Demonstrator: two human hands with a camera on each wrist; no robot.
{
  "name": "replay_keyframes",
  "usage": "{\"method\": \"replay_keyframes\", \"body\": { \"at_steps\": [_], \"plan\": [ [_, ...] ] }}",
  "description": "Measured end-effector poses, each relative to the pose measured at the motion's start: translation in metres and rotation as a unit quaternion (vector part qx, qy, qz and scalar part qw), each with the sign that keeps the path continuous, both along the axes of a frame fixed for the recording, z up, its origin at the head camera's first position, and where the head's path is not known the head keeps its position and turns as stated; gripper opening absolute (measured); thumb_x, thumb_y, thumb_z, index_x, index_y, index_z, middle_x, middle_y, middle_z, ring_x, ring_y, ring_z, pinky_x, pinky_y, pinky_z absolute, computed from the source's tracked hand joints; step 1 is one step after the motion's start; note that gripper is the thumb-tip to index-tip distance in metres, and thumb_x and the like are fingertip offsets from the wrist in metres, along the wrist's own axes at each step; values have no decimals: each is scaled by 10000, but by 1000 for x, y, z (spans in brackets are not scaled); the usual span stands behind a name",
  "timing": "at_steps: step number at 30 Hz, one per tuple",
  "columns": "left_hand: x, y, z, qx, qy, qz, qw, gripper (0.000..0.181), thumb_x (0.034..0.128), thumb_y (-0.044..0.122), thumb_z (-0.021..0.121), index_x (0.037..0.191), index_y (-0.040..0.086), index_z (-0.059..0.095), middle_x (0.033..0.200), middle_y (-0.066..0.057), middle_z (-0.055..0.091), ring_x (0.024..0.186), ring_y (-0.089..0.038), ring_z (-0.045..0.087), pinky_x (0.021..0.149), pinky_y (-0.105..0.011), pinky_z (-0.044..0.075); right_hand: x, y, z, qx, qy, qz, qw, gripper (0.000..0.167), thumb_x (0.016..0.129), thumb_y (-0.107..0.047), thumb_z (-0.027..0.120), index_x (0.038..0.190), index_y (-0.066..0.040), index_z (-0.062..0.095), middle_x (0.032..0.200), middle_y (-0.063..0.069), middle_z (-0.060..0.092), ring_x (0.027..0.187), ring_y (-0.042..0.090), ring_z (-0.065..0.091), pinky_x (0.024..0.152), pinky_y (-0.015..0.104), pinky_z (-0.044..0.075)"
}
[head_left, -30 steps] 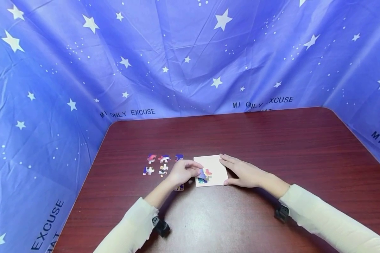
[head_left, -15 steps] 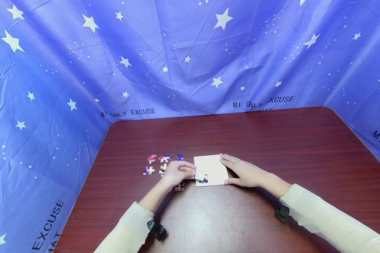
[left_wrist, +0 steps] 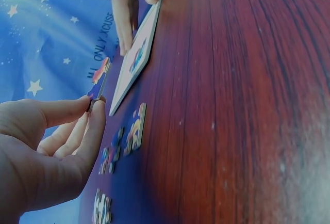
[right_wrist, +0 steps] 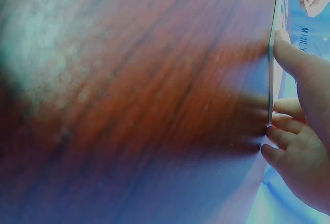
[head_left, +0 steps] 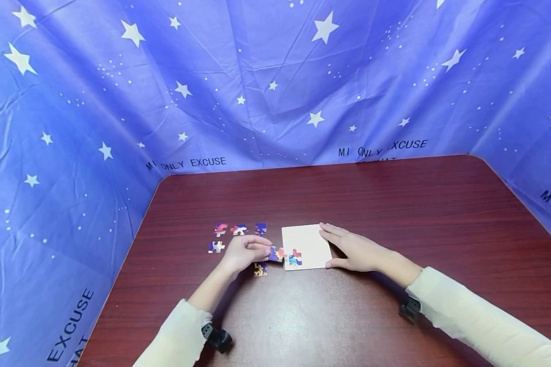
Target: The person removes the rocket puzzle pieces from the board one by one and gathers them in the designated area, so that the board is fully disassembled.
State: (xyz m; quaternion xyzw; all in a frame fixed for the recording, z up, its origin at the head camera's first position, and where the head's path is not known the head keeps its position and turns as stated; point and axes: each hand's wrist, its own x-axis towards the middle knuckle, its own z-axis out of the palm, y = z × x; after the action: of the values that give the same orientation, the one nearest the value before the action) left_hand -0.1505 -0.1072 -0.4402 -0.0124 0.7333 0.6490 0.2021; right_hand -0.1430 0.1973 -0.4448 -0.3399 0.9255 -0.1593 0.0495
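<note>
My left hand (head_left: 241, 253) pinches a jigsaw puzzle piece (head_left: 276, 254) between thumb and fingertips, just off the left edge of a pale square puzzle board (head_left: 309, 237). In the left wrist view the held piece (left_wrist: 100, 76) is raised and tilted, its purple and orange-red printed side showing. One coloured piece (head_left: 295, 257) lies in the board's near left corner. My right hand (head_left: 355, 250) rests along the board's right edge, fingers extended to the far corner and thumb at the near corner. In the right wrist view, the thumb and fingertips touch the board's edge (right_wrist: 271, 74).
Several loose puzzle pieces lie left of the board, among them a red one (head_left: 220, 229), a dark blue one (head_left: 260, 228) and a yellow-patterned one (head_left: 260, 269) near the left hand. The dark red wooden table (head_left: 376, 199) meets a blue star-printed curtain (head_left: 275, 102) behind.
My left hand has drawn leftward from over the board, carrying the puzzle piece off its left edge and uncovering the corner piece. The right hand and the board have stayed in place.
</note>
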Motion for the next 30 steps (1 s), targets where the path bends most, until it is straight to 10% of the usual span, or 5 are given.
{"method": "replay_keyframes", "body": {
  "at_steps": [30],
  "plan": [
    [9,-48,0,-319,-198,463,9982,310,828,-61,655,1112,-172,600,826,-45,728,717,-49,664,730,-252,587,1,0,1,20,-61,-25,10000,780,853,-386,699,1429,42,393,1534,219,339,1413,360,356,1119,485,354]
  ]
}}
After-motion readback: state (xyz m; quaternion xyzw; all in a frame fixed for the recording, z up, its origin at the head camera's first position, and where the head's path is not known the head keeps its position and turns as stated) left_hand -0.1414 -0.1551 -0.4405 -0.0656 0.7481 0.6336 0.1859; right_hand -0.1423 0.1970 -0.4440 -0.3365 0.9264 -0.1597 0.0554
